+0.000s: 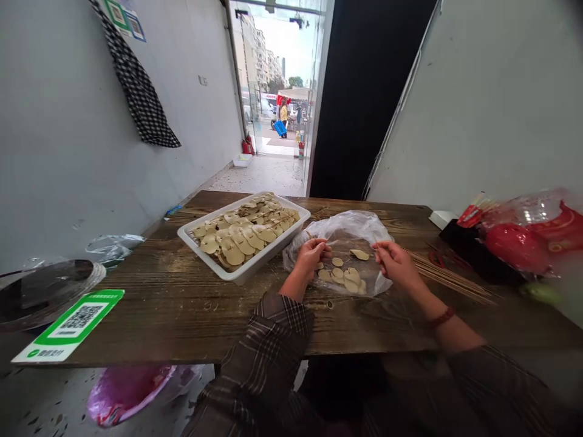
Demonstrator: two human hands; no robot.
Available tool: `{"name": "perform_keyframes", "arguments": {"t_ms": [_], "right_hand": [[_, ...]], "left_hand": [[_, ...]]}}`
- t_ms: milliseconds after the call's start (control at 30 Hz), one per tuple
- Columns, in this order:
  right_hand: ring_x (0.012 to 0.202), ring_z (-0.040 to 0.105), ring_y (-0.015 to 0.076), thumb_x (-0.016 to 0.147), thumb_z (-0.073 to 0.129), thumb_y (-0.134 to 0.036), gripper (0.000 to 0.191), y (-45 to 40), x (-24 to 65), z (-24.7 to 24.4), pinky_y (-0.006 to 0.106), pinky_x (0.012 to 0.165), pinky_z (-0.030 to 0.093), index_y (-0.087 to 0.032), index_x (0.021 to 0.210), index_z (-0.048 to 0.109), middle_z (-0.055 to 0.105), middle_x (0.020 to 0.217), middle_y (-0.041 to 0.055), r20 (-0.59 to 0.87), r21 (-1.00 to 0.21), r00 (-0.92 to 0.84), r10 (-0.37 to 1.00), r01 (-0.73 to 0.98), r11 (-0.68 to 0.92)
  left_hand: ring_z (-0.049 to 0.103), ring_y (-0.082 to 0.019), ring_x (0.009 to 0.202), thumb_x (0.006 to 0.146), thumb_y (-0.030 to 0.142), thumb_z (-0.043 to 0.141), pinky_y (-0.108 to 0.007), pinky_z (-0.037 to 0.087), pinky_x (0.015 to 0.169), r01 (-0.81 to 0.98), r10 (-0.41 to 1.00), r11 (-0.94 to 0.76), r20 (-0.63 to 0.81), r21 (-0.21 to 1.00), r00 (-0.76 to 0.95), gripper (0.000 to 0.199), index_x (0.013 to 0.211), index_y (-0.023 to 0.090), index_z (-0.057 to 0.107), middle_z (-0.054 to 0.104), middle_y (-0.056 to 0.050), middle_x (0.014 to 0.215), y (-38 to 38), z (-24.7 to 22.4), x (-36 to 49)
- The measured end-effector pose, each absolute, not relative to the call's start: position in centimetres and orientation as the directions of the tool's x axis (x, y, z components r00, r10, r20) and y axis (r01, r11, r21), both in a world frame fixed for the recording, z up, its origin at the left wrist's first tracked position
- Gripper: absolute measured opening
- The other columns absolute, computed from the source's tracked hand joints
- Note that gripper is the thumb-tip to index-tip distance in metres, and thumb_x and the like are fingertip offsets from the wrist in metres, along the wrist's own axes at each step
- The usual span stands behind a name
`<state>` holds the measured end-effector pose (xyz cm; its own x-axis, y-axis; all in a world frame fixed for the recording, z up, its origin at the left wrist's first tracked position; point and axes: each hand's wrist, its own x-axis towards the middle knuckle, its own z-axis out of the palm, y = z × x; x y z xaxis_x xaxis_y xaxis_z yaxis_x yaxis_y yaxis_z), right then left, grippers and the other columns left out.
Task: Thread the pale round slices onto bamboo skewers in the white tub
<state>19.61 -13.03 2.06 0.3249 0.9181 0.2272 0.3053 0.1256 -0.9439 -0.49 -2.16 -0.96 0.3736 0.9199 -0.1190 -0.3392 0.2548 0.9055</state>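
My left hand (312, 261) is closed in a pinch at the left side of a clear plastic bag (359, 224). On the right of the bag, my right hand (396, 262) pinches too, its fingertips facing the left hand. What either hand grips is too thin to make out. Between them, near the right fingertips, a pale slice (359, 255) appears tilted; whether it is on a stick I cannot tell. Several thin, round, potato-like slices (350, 279) lie on the bag below. Left of it, a white plastic tray (239, 274) is heaped with overlapping pale slices (243, 237).
A bundle of thin wooden skewers (449, 276) lies right of my right hand, near red-handled scissors (449, 261). Red plastic packaging (514, 249) fills a black box (473, 249) at the right. A QR-code card (75, 321) sits at the table's left edge.
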Motion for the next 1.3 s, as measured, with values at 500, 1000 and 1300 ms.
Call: {"name": "perform_keyframes", "arguments": {"t_ms": [500,1000,1300], "right_hand": [[0.052,0.059,0.0077,0.062,0.081,-0.053,0.044,-11.3,20.4,1.5,0.017,0.040,0.047,-0.018,0.081,0.061,0.057,0.065,-0.0053,0.054,-0.995,0.447,0.893,-0.048,0.085],[0.048,0.039,0.0054,0.065,0.075,-0.052,0.038,-7.6,21.9,-0.6,0.021,0.045,0.029,-0.017,0.077,0.069,0.052,0.057,-0.0054,0.047,-0.977,0.271,0.961,-0.187,0.101],[0.048,0.038,0.0058,0.067,0.074,-0.054,0.038,-8.0,21.5,-0.2,0.020,0.043,0.026,-0.018,0.078,0.069,0.051,0.058,-0.0045,0.091,-0.941,0.225,0.970,-0.299,0.157]], "left_hand": [[0.064,-0.009,0.059,0.083,0.024,0.065,-0.022,0.052,0.061,-0.309,0.938,0.200,-0.090,0.930,0.334,0.017,0.094,0.012,0.061,0.069,-0.003,0.074,-1.5,-0.3,-1.1],[0.062,-0.019,0.085,0.073,0.013,0.069,-0.031,0.047,0.088,0.307,0.841,-0.471,0.315,0.827,0.440,0.021,0.092,0.021,0.075,0.070,-0.005,0.090,-2.7,0.2,3.5],[0.060,-0.029,0.105,0.063,-0.002,0.062,-0.040,0.034,0.112,0.306,0.703,-0.530,0.208,0.791,0.680,0.025,0.066,0.022,0.069,0.070,-0.010,0.096,-1.6,-0.1,8.8]]}}
